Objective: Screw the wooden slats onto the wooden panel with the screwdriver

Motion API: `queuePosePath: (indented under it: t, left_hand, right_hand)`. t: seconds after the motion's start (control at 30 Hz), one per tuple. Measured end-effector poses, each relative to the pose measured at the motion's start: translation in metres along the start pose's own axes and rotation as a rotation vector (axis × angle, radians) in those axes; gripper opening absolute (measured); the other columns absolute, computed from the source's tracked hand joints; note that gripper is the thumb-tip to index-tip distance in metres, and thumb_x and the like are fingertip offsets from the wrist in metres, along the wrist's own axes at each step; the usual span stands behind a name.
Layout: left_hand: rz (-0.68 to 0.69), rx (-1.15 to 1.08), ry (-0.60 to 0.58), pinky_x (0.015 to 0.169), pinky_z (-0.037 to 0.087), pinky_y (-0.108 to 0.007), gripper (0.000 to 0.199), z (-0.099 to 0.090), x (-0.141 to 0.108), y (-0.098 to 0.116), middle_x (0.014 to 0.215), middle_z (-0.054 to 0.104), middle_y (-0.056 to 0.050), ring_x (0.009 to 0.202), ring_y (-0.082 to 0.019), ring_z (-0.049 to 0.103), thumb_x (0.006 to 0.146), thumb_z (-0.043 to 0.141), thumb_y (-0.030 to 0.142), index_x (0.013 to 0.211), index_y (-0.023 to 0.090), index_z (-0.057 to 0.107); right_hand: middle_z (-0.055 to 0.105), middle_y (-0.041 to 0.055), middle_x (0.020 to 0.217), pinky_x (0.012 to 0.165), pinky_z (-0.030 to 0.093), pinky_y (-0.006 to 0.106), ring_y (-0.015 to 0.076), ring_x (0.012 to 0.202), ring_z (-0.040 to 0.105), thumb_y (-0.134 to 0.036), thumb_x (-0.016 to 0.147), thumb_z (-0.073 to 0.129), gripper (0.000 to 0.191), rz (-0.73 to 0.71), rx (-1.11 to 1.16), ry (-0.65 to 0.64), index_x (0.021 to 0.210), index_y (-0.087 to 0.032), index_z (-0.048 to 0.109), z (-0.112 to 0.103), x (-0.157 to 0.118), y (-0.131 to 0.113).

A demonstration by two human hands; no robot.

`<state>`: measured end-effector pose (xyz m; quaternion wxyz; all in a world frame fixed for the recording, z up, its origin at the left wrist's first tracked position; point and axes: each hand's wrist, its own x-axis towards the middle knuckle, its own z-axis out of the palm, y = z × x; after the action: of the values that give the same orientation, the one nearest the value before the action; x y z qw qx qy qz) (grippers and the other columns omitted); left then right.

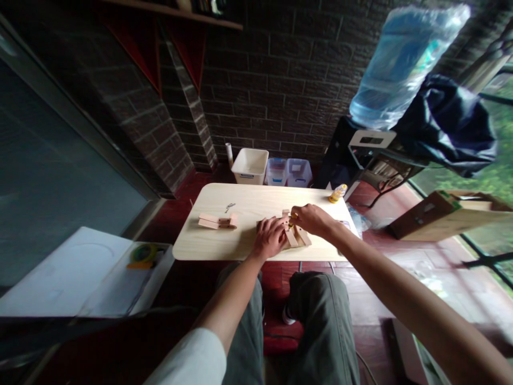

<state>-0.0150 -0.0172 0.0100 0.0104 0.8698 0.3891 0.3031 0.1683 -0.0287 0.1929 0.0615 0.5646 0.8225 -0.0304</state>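
My left hand [271, 236] lies over an assembly of light wooden pieces [292, 239] near the table's front edge, its fingers gripping the wood. My right hand [311, 218] is closed above the same wood, around a small tool with a yellow handle [294, 215]; its tip is hidden among the pieces. Dark holes show in some of the wood. Further left on the table, a second group of joined wooden pieces [217, 221] lies apart from both hands. Behind it is a small cluster of dark metal hardware [230, 206], too small to make out.
The pale table [248, 193] carries a yellow-and-clear bottle [337, 193] at its back right corner. Behind the table stand a white bin [250, 167] and two clear plastic boxes [298, 172]. A water dispenser [371, 140] and a cardboard box [436, 215] are to the right.
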Motion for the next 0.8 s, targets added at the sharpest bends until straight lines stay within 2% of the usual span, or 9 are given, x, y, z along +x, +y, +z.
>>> queuePosePath:
  t: [0.1,0.3,0.43,0.67,0.8]
  left_hand:
    - [0.003,0.009,-0.004,0.123,0.036,-0.058,0.027,0.0,0.0,0.0,0.151,0.061,-0.005,0.143,-0.031,0.051,0.096,0.059,0.03,0.123,0.028,0.066]
    - [0.02,0.01,-0.018,0.123,0.034,-0.058,0.029,0.0,0.0,-0.001,0.154,0.059,-0.004,0.143,-0.031,0.051,0.099,0.057,0.035,0.126,0.027,0.064]
    - [0.025,0.007,-0.02,0.123,0.034,-0.057,0.031,-0.001,0.001,0.0,0.154,0.059,-0.003,0.143,-0.032,0.051,0.098,0.058,0.034,0.128,0.028,0.063]
    - [0.011,0.005,-0.025,0.123,0.033,-0.058,0.031,-0.002,0.001,0.001,0.152,0.061,-0.004,0.142,-0.033,0.052,0.096,0.059,0.033,0.127,0.027,0.064]
    - [0.011,0.001,-0.034,0.121,0.035,-0.058,0.034,-0.003,0.001,0.001,0.152,0.061,-0.005,0.141,-0.033,0.052,0.096,0.06,0.033,0.13,0.027,0.063]
  right_hand:
    - [0.081,0.0142,0.104,0.071,0.047,0.028,0.0261,0.093,0.079,-0.038,0.106,0.054,0.029,-0.015,0.027,0.003,0.12,-0.017,0.069,0.005,0.0,0.001]
    - [0.08,0.0118,0.106,0.069,0.041,0.027,0.0234,0.093,0.077,-0.031,0.106,0.052,0.023,-0.065,0.069,0.011,0.114,-0.018,0.069,0.014,-0.002,0.007]
    - [0.08,0.0109,0.104,0.071,0.04,0.027,0.022,0.093,0.075,-0.028,0.106,0.051,0.022,-0.117,0.111,0.049,0.113,-0.018,0.068,0.012,-0.005,0.013]
    - [0.08,0.0103,0.108,0.075,0.041,0.025,0.0195,0.095,0.074,-0.019,0.101,0.056,0.018,-0.166,0.159,0.01,0.113,-0.017,0.07,0.01,-0.007,0.013]
    - [0.08,0.0104,0.107,0.075,0.042,0.025,0.0193,0.094,0.074,-0.017,0.1,0.057,0.019,-0.145,0.149,-0.013,0.114,-0.016,0.07,0.007,-0.008,0.013]
